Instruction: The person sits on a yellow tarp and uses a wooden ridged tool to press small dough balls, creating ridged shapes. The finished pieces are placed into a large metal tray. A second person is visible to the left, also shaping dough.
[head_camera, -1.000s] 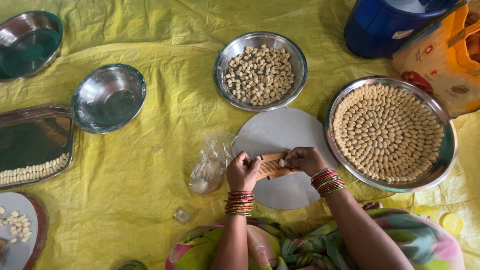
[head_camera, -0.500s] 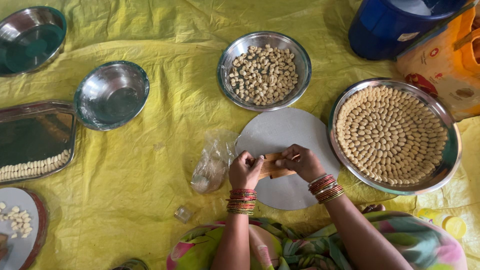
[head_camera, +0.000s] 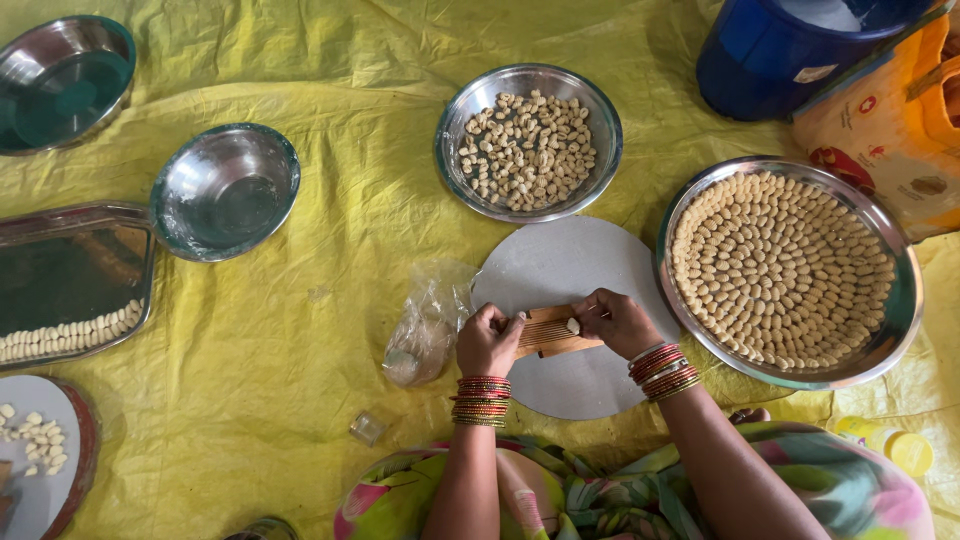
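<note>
Far right, top corner: orange-and-cream printed bag (head_camera: 900, 130), upright, cut off by the frame edge, red and brown round motifs on its face. Just beside it, blue tub (head_camera: 790, 50) with a small white label (head_camera: 815, 73) on its wall. Clear crumpled plastic bag (head_camera: 425, 325) lies just beside my left hand (head_camera: 488, 342).

Blue bucket (head_camera: 790, 50), empty steel bowl (head_camera: 225, 190), crumpled plastic bag (head_camera: 425, 325) on yellow sheet (head_camera: 300, 400)

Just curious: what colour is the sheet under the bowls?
Yellow sheet, seen clearly in the head view.
</note>
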